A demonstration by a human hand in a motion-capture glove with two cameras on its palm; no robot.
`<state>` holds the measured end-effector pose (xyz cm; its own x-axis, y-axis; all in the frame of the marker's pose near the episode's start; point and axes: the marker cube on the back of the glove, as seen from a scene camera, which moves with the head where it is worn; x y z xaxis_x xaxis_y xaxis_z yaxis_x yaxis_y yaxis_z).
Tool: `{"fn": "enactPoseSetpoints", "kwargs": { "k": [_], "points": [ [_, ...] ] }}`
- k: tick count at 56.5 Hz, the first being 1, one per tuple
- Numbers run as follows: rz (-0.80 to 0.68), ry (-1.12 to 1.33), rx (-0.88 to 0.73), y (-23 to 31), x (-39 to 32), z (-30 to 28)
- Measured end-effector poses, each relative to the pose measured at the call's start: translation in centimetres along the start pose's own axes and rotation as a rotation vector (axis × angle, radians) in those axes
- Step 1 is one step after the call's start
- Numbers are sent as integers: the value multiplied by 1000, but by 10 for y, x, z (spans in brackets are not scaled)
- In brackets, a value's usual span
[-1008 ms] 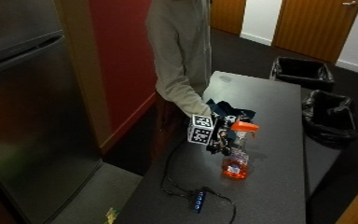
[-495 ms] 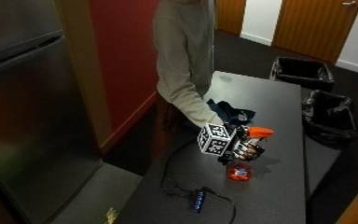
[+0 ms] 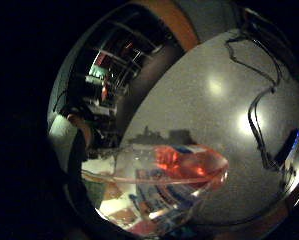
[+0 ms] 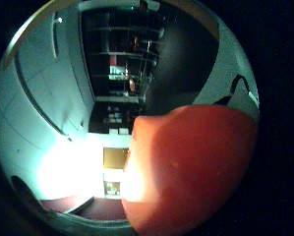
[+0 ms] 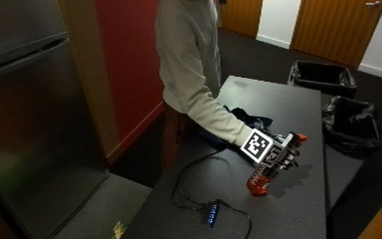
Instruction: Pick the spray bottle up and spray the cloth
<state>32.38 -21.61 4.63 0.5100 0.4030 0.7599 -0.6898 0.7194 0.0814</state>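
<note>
dark bench [image 5: 290,209] under dim room light; left to right, the cloth [image 5: 247,119] lies bunched behind the wrist, then the right hand [image 5: 280,152], its grip curled round the spray bottle [image 5: 265,177], tilted, base toward the bench, orange head away from the cloth.

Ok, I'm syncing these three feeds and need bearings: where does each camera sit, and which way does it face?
Outside view: high beside the table, looking down at the person's sleeve and gloved right hand gripping the tilted spray bottle; dark cloth behind.
Little finger side palm view: on the palm, facing the bottle's clear body and the tabletop cable.
Thumb side palm view: on the palm, filled by the orange spray head.
Shared: all three show the bottle.
</note>
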Motion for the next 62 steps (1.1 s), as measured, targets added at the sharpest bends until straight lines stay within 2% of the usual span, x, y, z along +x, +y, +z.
{"fn": "enactPoseSetpoints", "kwargs": {
  "k": [1, 4, 8, 10, 19, 24, 41, 55, 62],
  "points": [
    [-13, 0, 17, -3, -6, 1],
    [-57, 24, -68, 7, -22, -2],
    [-124, 97, 77, -13, -43, 0],
    [-156, 136, 88, -16, -52, -3],
    [-320, 353, -42, -2, -98, -14],
    [-455, 551, -119, 9, -129, -36],
    [-785, 1024, -335, 91, -200, -34],
    [-958, 1304, -348, 163, -221, 5],
    [-992, 1380, -368, 190, -209, 32]
  ]
}}
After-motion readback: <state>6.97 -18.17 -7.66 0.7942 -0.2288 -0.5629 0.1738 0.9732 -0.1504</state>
